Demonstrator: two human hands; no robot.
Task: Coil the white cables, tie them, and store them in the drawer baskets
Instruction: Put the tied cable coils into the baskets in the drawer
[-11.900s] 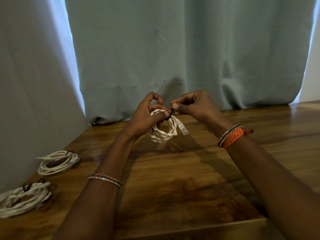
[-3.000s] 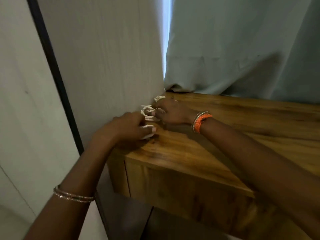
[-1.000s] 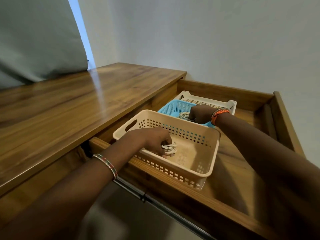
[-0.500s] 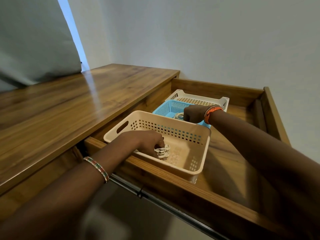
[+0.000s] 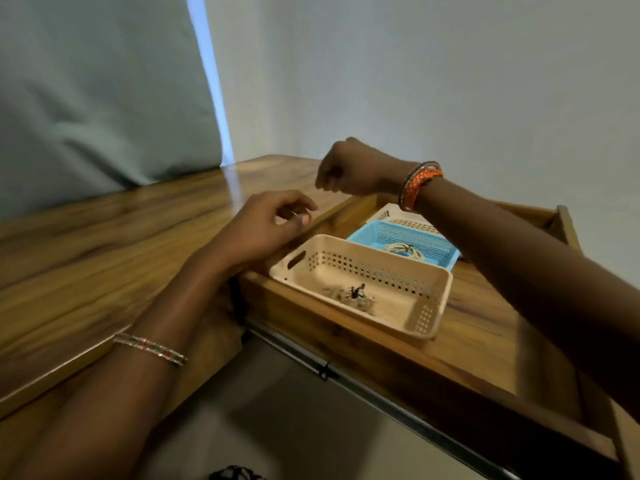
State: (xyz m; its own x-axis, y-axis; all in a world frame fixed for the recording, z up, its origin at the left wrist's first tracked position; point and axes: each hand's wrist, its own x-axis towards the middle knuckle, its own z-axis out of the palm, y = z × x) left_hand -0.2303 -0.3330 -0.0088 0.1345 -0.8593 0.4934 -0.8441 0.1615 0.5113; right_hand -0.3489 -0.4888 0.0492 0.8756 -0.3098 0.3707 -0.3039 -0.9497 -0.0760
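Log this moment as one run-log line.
left hand: empty, above desk edge | right hand: empty, raised | beige basket: one tied coil | blue basket: one coil | drawer: open

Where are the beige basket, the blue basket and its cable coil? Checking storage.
beige basket (image 5: 426,315), head view, right end wall.
blue basket (image 5: 384,230), head view, far wall.
cable coil (image 5: 403,251), head view, looped strands.

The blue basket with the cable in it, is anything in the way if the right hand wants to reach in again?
Nothing visible. The right hand hangs above the open drawer, and the blue basket has no lid. Its cable lies uncovered inside.
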